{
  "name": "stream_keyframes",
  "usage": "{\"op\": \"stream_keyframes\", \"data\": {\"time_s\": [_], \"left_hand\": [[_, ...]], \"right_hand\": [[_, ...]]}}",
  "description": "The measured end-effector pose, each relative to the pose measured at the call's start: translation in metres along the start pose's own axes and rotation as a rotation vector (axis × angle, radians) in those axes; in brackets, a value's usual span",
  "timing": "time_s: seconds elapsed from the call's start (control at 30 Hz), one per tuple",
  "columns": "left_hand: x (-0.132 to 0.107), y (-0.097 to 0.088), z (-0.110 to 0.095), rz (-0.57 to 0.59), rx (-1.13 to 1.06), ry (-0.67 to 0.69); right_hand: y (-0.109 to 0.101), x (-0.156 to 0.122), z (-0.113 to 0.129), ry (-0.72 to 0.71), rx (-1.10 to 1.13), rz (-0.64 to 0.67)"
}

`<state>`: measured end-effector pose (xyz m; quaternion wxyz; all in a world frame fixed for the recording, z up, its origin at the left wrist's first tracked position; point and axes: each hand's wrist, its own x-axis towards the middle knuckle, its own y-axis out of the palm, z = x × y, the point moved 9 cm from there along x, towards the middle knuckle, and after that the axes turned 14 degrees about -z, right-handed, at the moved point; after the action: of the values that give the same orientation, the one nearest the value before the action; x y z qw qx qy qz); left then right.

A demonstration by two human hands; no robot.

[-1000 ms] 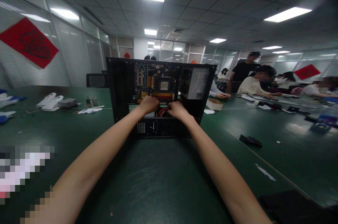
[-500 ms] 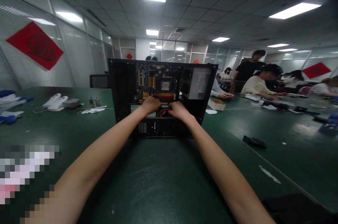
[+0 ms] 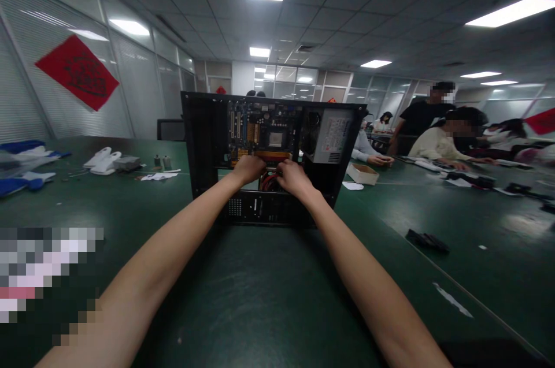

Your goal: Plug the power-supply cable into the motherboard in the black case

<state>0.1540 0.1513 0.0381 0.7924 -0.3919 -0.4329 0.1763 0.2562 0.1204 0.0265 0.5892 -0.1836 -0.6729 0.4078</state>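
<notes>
A black computer case [image 3: 212, 212] stands upright on the green table, its side open toward me. Inside it are a motherboard [image 3: 284, 123] and, at the upper right, a silver power supply [image 3: 333, 136]. My left hand [image 3: 250, 170] is closed at the motherboard's lower edge, beside orange slots [image 3: 240, 155]. Just to its right, my right hand [image 3: 293, 176] is closed too, fingertips curled inward near the dark red slots [image 3: 277, 155]. Red cables [image 3: 269, 182] bunch between and below both hands. Whatever the fingers grip is hidden behind them.
White plastic pieces [image 3: 103, 160] and a grey block [image 3: 127, 164] lie on the left, near blue-and-white bags [image 3: 26, 182]. To the right are a small open box [image 3: 362, 174] and a black item [image 3: 427, 240]. Several people sit along the far right; one person [image 3: 422, 114] stands.
My view has turned slightly left, so the surroundings appear shifted right. Both hands stay closed at nearly the same spot inside the case.
</notes>
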Motion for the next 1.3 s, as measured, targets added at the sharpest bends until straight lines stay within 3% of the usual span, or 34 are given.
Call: {"op": "stream_keyframes", "data": {"time_s": [0.43,0.63,1.0,1.3], "left_hand": [[-0.007,-0.004,0.004,-0.013,-0.089,-0.053],[-0.008,-0.002,0.007,-0.008,-0.112,-0.078],[-0.007,0.000,0.012,-0.014,-0.138,-0.143],[-0.004,-0.002,0.006,-0.033,-0.153,-0.105]], "right_hand": [[0.001,0.007,0.010,-0.125,-0.040,0.035],[0.012,0.018,0.016,-0.209,-0.079,0.100],[0.020,0.023,0.010,-0.185,-0.144,0.099],[0.018,0.024,0.007,-0.147,-0.153,0.084]]}}
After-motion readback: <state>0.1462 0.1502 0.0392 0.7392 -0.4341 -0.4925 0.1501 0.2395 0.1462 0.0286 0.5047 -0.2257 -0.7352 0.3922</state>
